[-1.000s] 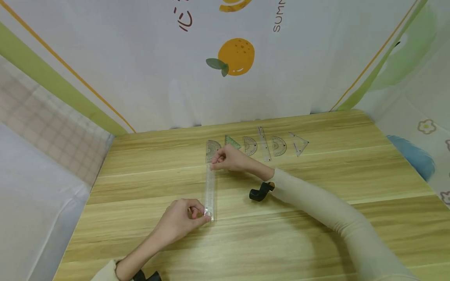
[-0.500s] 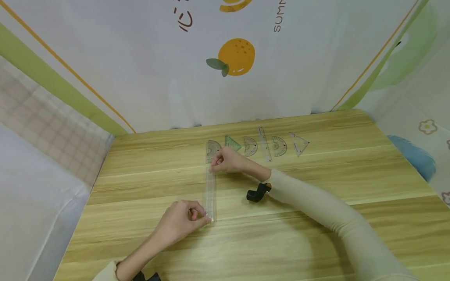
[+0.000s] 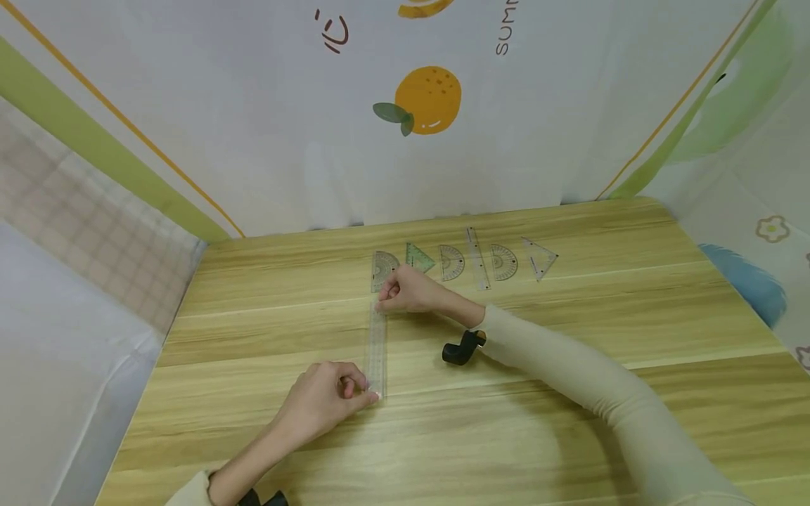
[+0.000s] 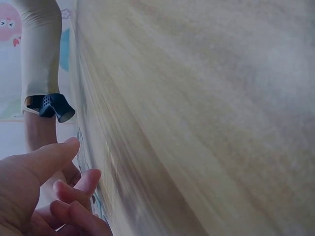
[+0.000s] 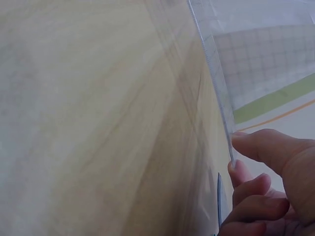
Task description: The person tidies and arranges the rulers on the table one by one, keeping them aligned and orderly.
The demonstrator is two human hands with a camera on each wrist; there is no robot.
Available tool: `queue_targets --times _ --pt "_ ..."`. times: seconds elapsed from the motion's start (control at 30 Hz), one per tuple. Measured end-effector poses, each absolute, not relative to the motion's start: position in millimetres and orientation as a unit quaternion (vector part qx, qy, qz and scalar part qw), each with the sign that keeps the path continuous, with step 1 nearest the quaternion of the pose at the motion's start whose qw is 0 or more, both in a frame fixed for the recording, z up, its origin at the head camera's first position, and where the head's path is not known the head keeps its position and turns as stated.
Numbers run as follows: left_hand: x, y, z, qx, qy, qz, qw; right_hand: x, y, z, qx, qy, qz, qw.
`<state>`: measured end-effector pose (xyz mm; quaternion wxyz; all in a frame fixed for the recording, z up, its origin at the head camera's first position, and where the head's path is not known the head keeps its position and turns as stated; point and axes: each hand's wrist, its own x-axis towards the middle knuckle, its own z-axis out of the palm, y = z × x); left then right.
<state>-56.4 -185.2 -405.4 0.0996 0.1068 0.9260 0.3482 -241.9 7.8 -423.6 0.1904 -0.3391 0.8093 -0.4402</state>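
A clear straight ruler (image 3: 376, 351) stands lengthwise between my hands, its far end close to a clear protractor (image 3: 383, 270). My right hand (image 3: 411, 289) pinches the far end between thumb and forefinger. In the right wrist view, the ruler (image 5: 216, 69) appears lifted off the tabletop, with a faint reflection below. My left hand (image 3: 325, 393) pinches the near end by its corners, thumb on the right and forefinger on the left. From the left wrist, the left hand's thumb (image 4: 54, 157) and curled fingers show, but the ruler is hard to make out.
Along the back of the wooden table (image 3: 253, 393) lie a green set square (image 3: 418, 260), two more protractors, including one beside it (image 3: 451, 263), a second ruler (image 3: 478, 258) and a clear set square (image 3: 539, 258). A printed cloth (image 3: 506, 154) hangs behind.
The glare on the ruler has faded as its tilt changes slightly. My right hand has come a little toward me; the left hand has barely moved.
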Motion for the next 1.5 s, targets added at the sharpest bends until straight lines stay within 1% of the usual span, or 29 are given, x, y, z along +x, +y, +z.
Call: queue_targets --times 0.5,0.77,1.0,1.5 --pt "-55.0 -185.7 -407.7 0.111 0.931 0.336 0.092 -239.2 6.6 -424.4 -0.321 0.823 -0.425 0.198" --pt "-55.6 -184.7 -409.1 0.107 0.933 0.33 0.091 -237.3 4.5 -422.9 -0.327 0.826 -0.418 0.191" --pt "-55.9 -183.8 -410.2 0.105 0.936 0.326 0.087 -236.5 1.5 -423.5 -0.314 0.836 -0.406 0.194" --pt "-55.0 -183.0 -410.8 0.108 0.94 0.312 0.083 -235.2 -0.5 -422.7 -0.336 0.844 -0.379 0.175"
